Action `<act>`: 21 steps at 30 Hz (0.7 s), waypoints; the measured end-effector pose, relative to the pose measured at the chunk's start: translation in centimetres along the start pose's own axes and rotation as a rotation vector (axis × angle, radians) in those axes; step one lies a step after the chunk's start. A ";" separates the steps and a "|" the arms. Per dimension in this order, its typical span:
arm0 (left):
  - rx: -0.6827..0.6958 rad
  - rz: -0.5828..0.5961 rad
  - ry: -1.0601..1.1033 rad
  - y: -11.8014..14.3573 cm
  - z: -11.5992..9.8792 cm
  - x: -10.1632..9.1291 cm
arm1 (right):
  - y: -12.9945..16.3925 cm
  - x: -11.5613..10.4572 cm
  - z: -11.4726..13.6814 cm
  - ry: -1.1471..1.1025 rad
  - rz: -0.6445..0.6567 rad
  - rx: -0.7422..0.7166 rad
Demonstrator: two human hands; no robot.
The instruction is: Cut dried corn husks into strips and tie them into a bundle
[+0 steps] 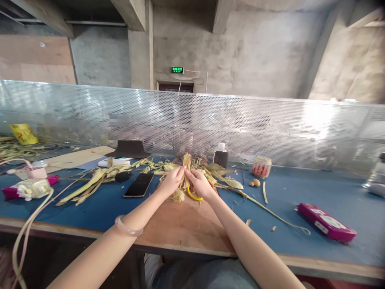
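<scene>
My left hand [173, 179] and my right hand [197, 181] meet over a wooden board [186, 226], fingertips pinched close together. Between them a dry, pale tan husk strip [187, 161] stands up, gripped by both hands. Loose dried husks [230, 181] lie behind and around the fingers, and a crumpled piece [178, 195] rests just below them. Partly under my right hand is a yellow curved handle [194, 194], with a bit of red beside it; its other parts are hidden.
A black phone [138, 185] lies to the left, near long husk strips [93, 184]. A bottle [221, 155] and a plastic cup [261, 166] stand behind. On the right is a magenta box [326, 222]. A perforated metal screen [192, 120] closes off the table's back.
</scene>
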State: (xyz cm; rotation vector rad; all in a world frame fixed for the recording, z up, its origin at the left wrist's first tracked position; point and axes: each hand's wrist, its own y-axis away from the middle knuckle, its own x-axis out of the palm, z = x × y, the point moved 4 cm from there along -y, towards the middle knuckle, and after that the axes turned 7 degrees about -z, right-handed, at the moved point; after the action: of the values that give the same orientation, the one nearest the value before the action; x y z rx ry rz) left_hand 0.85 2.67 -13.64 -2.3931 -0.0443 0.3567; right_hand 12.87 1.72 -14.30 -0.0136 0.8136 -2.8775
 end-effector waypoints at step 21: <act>-0.253 0.322 0.354 -0.5 -0.3 -1.4 | 0.0 -0.9 0.0 -0.411 0.130 0.274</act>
State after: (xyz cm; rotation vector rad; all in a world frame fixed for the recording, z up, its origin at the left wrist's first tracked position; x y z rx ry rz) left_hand -0.37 2.63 -12.80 -2.6823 0.4882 0.0699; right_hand 13.74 1.87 -14.23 -0.4822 0.3301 -2.6957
